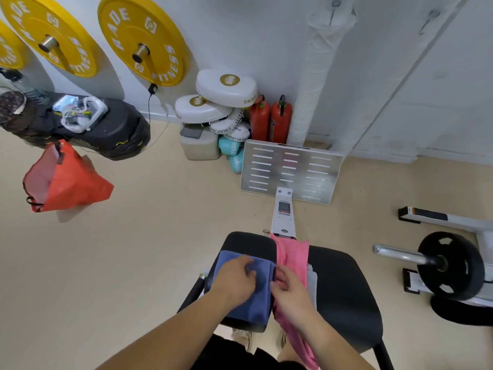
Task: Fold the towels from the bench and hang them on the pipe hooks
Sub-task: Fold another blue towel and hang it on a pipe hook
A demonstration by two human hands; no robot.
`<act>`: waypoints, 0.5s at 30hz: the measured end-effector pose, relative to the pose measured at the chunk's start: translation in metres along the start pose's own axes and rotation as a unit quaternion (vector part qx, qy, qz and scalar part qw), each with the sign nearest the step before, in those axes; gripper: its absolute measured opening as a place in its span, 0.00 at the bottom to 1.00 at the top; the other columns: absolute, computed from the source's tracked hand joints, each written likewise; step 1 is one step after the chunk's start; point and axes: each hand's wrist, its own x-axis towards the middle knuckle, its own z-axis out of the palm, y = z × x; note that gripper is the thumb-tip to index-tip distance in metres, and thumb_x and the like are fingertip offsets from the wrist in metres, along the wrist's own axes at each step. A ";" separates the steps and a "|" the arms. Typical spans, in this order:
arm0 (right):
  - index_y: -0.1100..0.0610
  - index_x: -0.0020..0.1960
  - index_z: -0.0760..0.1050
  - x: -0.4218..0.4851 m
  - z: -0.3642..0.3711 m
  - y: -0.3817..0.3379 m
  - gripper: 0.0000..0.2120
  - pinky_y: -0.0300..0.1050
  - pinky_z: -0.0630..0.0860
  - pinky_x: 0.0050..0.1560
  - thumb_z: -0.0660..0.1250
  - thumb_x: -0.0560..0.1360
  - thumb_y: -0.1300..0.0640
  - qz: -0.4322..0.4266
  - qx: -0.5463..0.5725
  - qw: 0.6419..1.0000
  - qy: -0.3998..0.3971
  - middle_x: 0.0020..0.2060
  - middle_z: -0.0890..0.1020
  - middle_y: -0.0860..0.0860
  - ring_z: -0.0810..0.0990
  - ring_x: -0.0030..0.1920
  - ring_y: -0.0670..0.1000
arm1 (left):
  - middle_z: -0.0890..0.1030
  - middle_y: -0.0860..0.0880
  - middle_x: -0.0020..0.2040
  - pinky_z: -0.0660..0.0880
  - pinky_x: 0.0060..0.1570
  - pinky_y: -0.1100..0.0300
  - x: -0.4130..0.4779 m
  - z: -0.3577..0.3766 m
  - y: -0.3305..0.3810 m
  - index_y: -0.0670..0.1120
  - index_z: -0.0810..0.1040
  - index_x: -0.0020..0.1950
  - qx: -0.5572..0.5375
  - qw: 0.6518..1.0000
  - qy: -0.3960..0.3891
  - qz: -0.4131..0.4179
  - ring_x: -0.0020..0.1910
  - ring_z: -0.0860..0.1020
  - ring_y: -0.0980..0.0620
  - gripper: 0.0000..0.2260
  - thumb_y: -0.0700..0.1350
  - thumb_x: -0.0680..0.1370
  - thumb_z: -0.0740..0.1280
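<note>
**Blue towel under both hands, long axis running away from the body**

The blue towel (253, 308) lies folded on the left pad of the worktop (344, 289), its length pointing away from the person; the left hand (234, 279) presses on top, fingers loose, gripping nothing; the right hand (290, 295) curls at the towel's right edge and seems to pinch it; the pink towel (293, 252) lies just beside, parallel; the pipe (317, 76) stands well ahead, rightward.
</note>
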 end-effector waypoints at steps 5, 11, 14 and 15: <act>0.40 0.77 0.61 -0.010 0.010 -0.011 0.30 0.40 0.76 0.59 0.66 0.77 0.43 -0.131 -0.317 0.938 0.052 0.70 0.67 0.45 0.72 0.66 0.47 | 0.78 0.51 0.56 0.78 0.49 0.57 -0.007 -0.021 -0.048 0.51 0.74 0.63 -0.002 0.992 0.071 -0.107 0.51 0.81 0.49 0.19 0.52 0.74 0.69; 0.36 0.80 0.50 -0.002 0.029 -0.009 0.41 0.49 0.71 0.69 0.64 0.72 0.34 -0.107 -0.460 0.881 -0.025 0.80 0.53 0.53 0.57 0.79 0.56 | 0.81 0.53 0.46 0.75 0.37 0.63 -0.013 -0.013 -0.060 0.49 0.75 0.54 -0.172 0.976 0.032 -0.127 0.44 0.80 0.56 0.13 0.48 0.72 0.73; 0.35 0.80 0.50 0.001 0.040 -0.006 0.43 0.49 0.72 0.68 0.64 0.69 0.32 -0.093 -0.457 0.885 -0.010 0.79 0.53 0.53 0.60 0.77 0.57 | 0.83 0.52 0.48 0.80 0.41 0.61 -0.016 -0.015 -0.054 0.49 0.77 0.54 -0.218 0.970 0.014 -0.103 0.46 0.82 0.55 0.13 0.45 0.72 0.73; 0.34 0.79 0.51 0.002 0.043 -0.006 0.44 0.50 0.72 0.67 0.64 0.67 0.31 -0.092 -0.454 0.886 0.000 0.78 0.54 0.53 0.61 0.76 0.57 | 0.83 0.53 0.49 0.82 0.45 0.58 -0.017 -0.017 -0.052 0.50 0.76 0.56 -0.214 0.973 0.013 -0.086 0.47 0.82 0.55 0.15 0.46 0.71 0.73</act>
